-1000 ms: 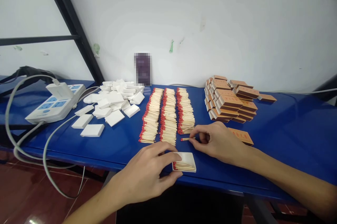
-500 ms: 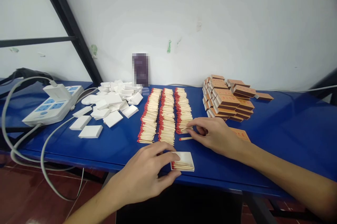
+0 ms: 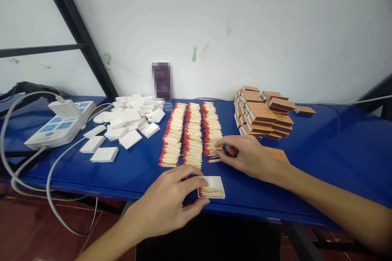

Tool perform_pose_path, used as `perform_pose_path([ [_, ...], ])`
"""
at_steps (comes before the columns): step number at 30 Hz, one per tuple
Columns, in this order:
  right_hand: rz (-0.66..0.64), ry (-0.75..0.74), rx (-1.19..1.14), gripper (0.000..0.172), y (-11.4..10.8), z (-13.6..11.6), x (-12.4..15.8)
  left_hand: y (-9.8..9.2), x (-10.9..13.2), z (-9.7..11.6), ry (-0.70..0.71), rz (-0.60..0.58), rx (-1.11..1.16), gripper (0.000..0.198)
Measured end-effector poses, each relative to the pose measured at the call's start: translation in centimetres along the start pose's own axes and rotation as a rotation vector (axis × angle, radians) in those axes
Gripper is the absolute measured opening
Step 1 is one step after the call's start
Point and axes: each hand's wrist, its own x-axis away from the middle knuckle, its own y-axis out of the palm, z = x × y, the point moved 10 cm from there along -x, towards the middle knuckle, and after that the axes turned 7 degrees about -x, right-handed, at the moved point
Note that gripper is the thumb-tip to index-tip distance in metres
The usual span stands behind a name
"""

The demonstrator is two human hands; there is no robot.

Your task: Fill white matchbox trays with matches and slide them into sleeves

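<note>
Our right hand (image 3: 217, 148) has shifted up to the near end of the rightmost match row (image 3: 211, 124), mid-frame. On the blue table (image 3: 321, 163), we should pick lightly, disturbing no neighbouring matches. That hand reaches in from the lower right, back upward, thumb and forefinger narrow; whether they pinch a match, we cannot tell. Our left hand (image 3: 174, 195), lower centre, holds the part-filled white tray (image 3: 217, 181), best kept still. One loose match (image 3: 214, 161) lies just below the row.
</note>
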Motion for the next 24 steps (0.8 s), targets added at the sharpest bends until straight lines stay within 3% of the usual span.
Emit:
perform_pose_path([
  [24,-0.047,0.0,-0.092,0.01,0.0,-1.1,1.0,-0.1,-0.1,0.1,0.007,0.0,-0.014,0.015],
])
